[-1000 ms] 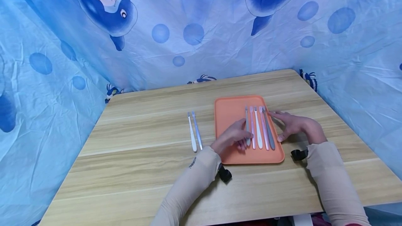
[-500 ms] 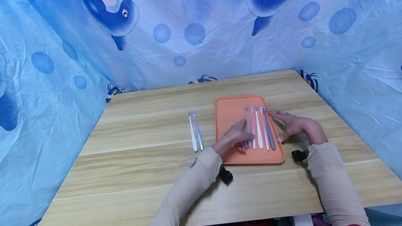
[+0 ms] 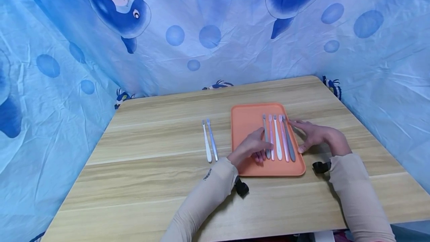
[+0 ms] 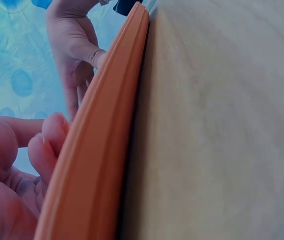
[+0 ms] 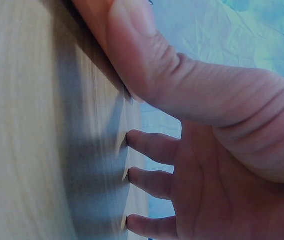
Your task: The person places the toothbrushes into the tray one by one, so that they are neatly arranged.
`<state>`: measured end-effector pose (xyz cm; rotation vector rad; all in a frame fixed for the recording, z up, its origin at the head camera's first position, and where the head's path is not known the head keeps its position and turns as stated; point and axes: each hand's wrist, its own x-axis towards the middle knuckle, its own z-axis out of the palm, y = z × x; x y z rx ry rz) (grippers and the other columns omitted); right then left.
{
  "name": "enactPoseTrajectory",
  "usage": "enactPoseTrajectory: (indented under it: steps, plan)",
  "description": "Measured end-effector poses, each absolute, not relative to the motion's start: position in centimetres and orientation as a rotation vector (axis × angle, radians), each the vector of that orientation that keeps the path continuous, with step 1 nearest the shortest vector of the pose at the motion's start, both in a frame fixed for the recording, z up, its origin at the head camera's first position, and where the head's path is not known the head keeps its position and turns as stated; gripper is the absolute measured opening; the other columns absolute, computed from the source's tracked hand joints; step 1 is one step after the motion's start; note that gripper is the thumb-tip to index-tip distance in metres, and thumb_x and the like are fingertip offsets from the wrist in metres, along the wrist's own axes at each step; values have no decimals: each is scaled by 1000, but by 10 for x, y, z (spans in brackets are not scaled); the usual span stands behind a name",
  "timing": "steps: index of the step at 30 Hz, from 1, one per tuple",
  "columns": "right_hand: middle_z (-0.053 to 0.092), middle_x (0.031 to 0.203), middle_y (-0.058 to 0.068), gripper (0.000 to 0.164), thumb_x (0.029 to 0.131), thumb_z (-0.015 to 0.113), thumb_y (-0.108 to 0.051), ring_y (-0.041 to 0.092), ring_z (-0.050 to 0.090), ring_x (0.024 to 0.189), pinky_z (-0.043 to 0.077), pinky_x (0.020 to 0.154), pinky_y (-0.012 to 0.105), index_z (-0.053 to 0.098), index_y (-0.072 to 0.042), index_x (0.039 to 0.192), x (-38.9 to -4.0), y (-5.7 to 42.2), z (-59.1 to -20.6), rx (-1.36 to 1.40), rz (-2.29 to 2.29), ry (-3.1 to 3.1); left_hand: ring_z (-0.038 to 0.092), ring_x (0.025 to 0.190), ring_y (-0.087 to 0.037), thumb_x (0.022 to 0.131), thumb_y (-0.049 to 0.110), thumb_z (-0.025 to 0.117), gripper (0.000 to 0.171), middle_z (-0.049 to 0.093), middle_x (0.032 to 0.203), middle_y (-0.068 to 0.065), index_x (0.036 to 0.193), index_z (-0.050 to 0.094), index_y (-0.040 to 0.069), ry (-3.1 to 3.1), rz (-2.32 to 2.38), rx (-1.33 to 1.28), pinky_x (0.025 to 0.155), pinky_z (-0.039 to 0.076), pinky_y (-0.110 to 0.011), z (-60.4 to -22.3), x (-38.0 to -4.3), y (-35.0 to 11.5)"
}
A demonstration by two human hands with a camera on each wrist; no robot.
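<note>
An orange tray point(image 3: 246, 113) holds a row of several toothbrushes: a grey toothbrush point(image 3: 264, 124) at the left, then pink, a white toothbrush point(image 3: 277, 143), pink, and a dark grey toothbrush point(image 3: 289, 145) by the right rim. My left hand point(image 3: 251, 145) lies over the tray, one finger stretched across the lower handles of the grey and first pink toothbrush. Its lower fingers are bent beside the grey handle; their contact is partly hidden. Outside the right rim, my right hand point(image 3: 314, 135) rests with spread fingers, the thumb point(image 5: 131, 45) against the tray's edge and fingertips on the table.
Left of the tray, a white toothbrush point(image 3: 207, 145) and a blue toothbrush point(image 3: 212, 141) lie side by side on the wooden table point(image 3: 151, 182). A blue dolphin-print curtain point(image 3: 188, 10) encloses the back and sides.
The grey toothbrush's lower end has shifted slightly right, towards the pink one, under my left hand. My right hand stays by the tray's rim. The head view has shifted slightly.
</note>
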<state>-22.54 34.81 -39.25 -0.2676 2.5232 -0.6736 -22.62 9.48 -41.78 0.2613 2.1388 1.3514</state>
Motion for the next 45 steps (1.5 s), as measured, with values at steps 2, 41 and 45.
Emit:
enactPoseTrajectory:
  steps: [2,41,45]
  plan:
    - [0,161,36,132,63,91,-44,64,-2,144,11,114,82,9,-12,162,-225,349,-393,-286,-674,2531,53,35,-19,93,14,69,79,62,53,-12,158,25,17,2176,1333,265,30,46,-27,-414,-225,95]
    - [-1,161,37,130,65,90,-44,65,-2,144,11,114,82,9,-9,161,-224,350,-392,-315,-699,2530,56,39,-18,95,27,67,87,61,55,-7,161,10,35,2254,1486,386,44,59,-39,-332,-227,2]
    - [-1,161,36,130,65,90,-44,64,-2,144,11,114,82,9,-9,161,-225,350,-392,-314,-699,2528,56,39,-18,95,26,67,86,61,54,-7,161,12,36,2266,1517,365,43,57,-36,-331,-229,-13]
